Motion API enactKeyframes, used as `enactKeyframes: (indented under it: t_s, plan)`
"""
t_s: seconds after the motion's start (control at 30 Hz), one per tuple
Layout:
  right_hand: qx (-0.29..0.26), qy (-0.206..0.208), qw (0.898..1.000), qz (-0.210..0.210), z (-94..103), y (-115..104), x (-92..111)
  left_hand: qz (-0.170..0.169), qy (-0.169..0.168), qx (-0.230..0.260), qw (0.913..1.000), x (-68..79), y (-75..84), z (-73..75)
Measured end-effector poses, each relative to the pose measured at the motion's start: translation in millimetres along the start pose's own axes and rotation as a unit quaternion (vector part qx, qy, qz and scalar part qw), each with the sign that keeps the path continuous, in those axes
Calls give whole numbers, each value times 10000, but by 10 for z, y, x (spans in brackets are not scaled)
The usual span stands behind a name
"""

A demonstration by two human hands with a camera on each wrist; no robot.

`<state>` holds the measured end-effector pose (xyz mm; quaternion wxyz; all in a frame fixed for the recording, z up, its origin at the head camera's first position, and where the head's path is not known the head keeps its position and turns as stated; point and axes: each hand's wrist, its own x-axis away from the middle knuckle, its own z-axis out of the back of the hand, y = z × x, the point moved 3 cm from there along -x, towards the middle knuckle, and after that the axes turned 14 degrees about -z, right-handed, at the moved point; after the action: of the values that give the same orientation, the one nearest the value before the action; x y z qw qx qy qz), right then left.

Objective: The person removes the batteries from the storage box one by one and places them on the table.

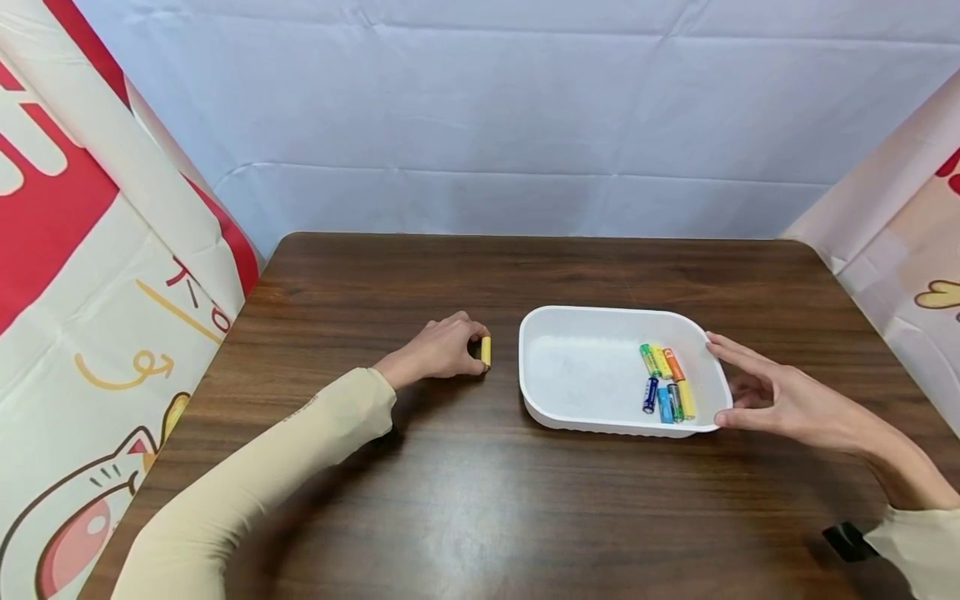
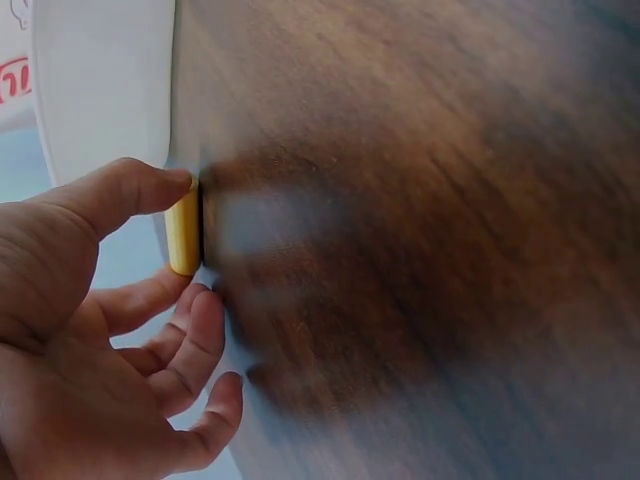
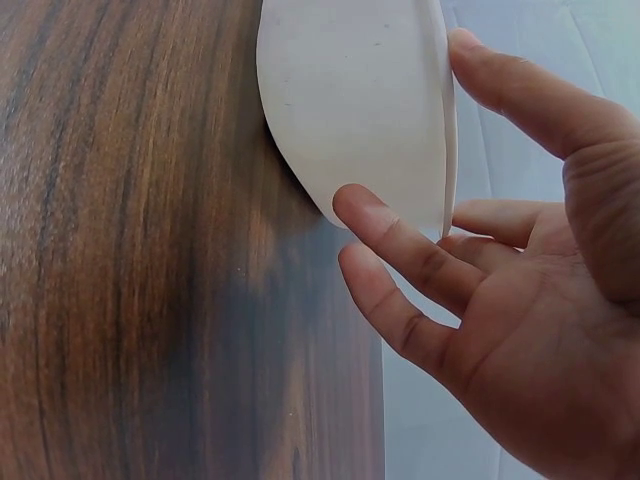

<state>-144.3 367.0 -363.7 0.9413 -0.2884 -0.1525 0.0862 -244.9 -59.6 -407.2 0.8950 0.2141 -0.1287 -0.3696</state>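
A yellow battery is pinched end to end between the thumb and index finger of my left hand, low over the table left of a white plastic bin. In the left wrist view the yellow battery lies right at the wood surface, and the other fingers curl loosely beside it. My right hand is spread at the bin's right end, thumb at the near corner of the rim and index finger farther back. Its fingers look fairly straight along the bin's wall in the right wrist view.
Inside the bin, several batteries in green, yellow, orange and blue lie together on the right side. The dark wooden table meets a pale cloth backdrop at its far edge. Printed cloth hangs on the left.
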Motion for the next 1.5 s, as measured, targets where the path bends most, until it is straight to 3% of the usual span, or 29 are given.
enactKeyframes:
  t_s: [1.13,1.3,1.5]
  plan:
    - [-84,-13,10000,-39,-8,10,1,196,127,366,9991,82,-4,12]
    - [-69,10,10000,9,-14,11,3,187,276,482,9983,114,43,83]
    - [-20,49,10000,41,-12,16,2,12,691,603,9958,152,242,314]
